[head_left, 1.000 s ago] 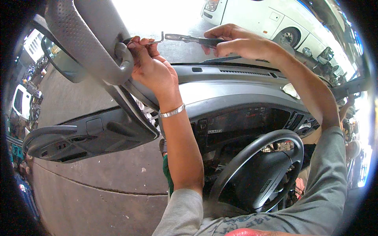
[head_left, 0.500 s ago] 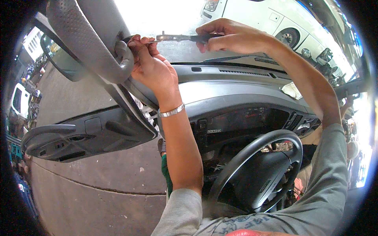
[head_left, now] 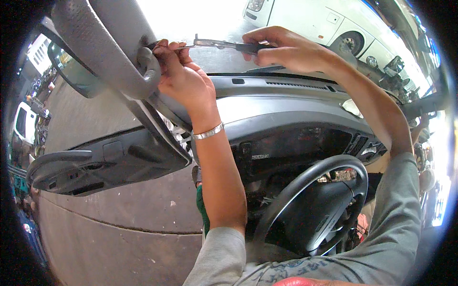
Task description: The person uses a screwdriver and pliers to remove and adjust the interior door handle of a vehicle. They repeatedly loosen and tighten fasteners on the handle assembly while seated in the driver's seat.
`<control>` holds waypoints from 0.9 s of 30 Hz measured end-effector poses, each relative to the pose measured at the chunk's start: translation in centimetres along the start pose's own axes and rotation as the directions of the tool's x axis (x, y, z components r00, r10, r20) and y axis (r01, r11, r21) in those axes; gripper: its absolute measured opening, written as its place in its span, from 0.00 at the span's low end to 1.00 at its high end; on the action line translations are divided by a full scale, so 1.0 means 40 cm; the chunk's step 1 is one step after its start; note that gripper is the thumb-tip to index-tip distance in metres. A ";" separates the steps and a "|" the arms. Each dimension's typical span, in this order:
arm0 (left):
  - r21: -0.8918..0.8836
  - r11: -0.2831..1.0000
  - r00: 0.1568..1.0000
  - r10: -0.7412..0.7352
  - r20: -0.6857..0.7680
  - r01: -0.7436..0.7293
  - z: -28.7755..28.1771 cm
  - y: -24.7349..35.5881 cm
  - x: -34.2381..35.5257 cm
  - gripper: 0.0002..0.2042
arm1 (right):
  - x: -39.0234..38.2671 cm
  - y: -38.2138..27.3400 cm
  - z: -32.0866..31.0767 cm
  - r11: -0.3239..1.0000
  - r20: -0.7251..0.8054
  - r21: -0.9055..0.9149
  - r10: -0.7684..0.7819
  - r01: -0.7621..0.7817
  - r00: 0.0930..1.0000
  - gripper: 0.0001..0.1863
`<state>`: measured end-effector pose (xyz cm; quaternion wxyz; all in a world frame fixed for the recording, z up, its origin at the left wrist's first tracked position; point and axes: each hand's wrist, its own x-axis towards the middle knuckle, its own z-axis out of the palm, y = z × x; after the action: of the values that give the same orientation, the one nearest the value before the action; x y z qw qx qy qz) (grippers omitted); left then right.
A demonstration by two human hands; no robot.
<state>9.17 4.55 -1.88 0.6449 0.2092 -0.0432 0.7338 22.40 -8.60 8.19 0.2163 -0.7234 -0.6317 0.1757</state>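
My left hand (head_left: 183,78) is raised to the grey windscreen pillar, beside the curved end of its grab handle (head_left: 149,66). Its fingers pinch a thin metal rod (head_left: 190,46) that sticks out to the right; the rod's other end is hidden behind the fingers. Opposite it, my right hand (head_left: 288,47) grips a hand tool with a black handle (head_left: 250,48) and a slim metal body (head_left: 214,43). A short peg stands up at the tool's far end, close to the rod's tip. Whether the two touch I cannot tell, nor the tool's exact kind.
Below my arms are a dashboard (head_left: 281,107) and a black steering wheel (head_left: 312,209). An open door (head_left: 112,164) with a side mirror (head_left: 71,71) lies to the left, over a concrete floor (head_left: 119,209). A white bus (head_left: 310,19) stands beyond the windscreen.
The tool in my right hand has tilted, its peg end rising slightly and its handle end showing more below the fingers. My left hand keeps its pinch at nearly the same place.
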 end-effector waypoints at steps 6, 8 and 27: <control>-0.002 1.000 0.999 0.025 0.041 -0.025 -0.002 -0.008 0.000 0.04 | 0.021 0.030 0.032 0.997 -0.061 0.018 -0.068 0.069 0.996 0.35; 0.029 0.999 0.998 0.020 0.062 -0.021 -0.010 -0.003 0.003 0.04 | 0.019 0.030 0.039 0.993 -0.094 0.029 -0.114 0.117 0.989 0.32; 0.011 1.000 0.999 0.026 0.021 -0.026 -0.004 -0.010 0.000 0.04 | 0.018 -0.041 0.050 0.968 -0.013 -0.156 -0.199 0.195 0.980 0.14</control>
<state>9.50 4.65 -2.12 0.6336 0.2200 -0.0486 0.7401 20.08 -7.52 7.38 0.1852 -0.6741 -0.7089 0.0939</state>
